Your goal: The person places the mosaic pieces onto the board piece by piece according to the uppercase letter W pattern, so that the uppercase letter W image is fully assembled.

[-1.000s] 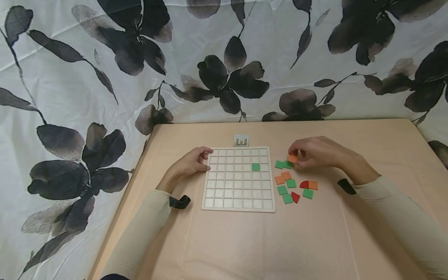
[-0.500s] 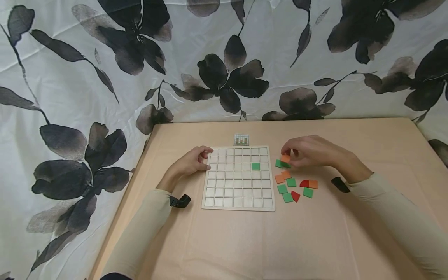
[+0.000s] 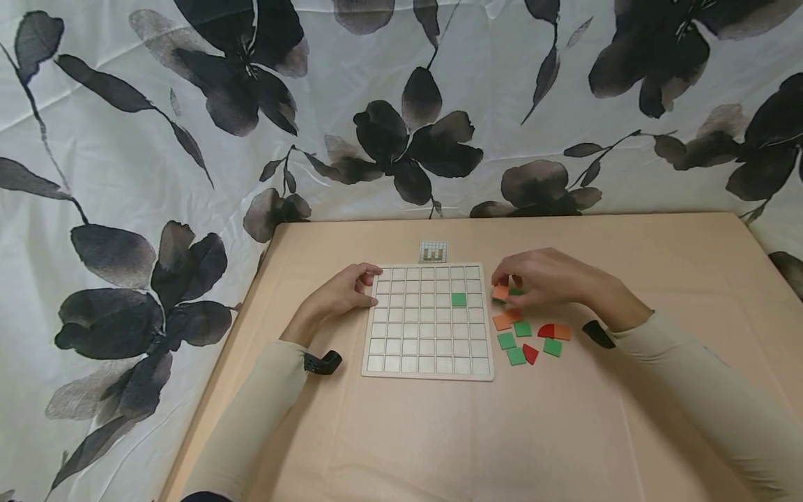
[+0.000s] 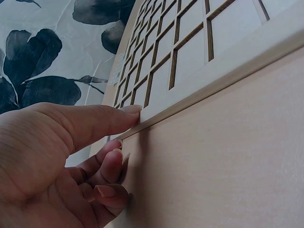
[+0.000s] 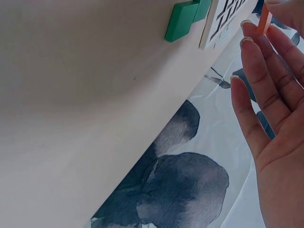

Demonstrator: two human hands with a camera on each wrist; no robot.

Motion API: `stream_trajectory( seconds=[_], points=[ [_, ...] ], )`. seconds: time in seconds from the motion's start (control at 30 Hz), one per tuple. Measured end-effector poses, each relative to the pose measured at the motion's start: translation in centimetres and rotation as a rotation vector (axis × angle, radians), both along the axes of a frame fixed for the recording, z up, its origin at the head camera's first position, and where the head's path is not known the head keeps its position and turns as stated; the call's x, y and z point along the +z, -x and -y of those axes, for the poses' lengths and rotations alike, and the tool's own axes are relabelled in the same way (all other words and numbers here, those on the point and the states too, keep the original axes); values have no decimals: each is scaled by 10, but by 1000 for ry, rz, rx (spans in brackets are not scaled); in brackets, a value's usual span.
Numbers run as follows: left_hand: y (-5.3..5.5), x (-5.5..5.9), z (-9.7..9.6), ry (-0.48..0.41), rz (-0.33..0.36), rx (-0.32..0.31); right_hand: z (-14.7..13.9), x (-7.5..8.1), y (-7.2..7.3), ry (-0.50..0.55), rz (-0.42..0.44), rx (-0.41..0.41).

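Observation:
In the head view my left hand [image 3: 339,289] holds the upper left edge of a white grid board [image 3: 419,327]. The left wrist view shows the thumb [image 4: 109,118] on the board's rim, with the other fingers curled beside and below it. My right hand [image 3: 558,280] pinches an orange square tile [image 3: 500,292] just off the board's right edge. That orange tile [image 5: 264,20] stands between thumb and fingertips in the right wrist view, raised over the table. Green tiles [image 5: 181,21] lie below, partly hidden by the hand in the head view. One green tile [image 3: 459,300] sits in a board cell.
Loose tiles lie right of the board: green squares [image 3: 516,356], orange squares [image 3: 501,322] and red curved pieces [image 3: 530,354]. A small grid-patterned card [image 3: 433,252] lies behind the board. A flowered cloth [image 3: 376,63] hangs behind the table [image 3: 533,432].
My right hand has moved left toward the board, carrying the orange tile over the green tiles. My left hand and the board have stayed put.

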State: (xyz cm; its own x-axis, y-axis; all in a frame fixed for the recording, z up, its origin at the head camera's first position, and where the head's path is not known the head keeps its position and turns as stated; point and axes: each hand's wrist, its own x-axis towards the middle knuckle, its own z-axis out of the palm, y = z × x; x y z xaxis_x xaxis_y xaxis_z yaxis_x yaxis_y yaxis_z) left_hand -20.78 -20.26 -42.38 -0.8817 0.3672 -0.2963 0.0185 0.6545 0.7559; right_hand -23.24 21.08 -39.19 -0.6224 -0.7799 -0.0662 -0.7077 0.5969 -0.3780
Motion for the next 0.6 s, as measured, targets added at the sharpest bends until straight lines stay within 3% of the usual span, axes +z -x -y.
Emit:
stream_trajectory(
  seconds=[0.6],
  points=[
    [2, -1, -3, 3, -6, 11, 19, 1, 5, 32, 37, 64]
  ],
)
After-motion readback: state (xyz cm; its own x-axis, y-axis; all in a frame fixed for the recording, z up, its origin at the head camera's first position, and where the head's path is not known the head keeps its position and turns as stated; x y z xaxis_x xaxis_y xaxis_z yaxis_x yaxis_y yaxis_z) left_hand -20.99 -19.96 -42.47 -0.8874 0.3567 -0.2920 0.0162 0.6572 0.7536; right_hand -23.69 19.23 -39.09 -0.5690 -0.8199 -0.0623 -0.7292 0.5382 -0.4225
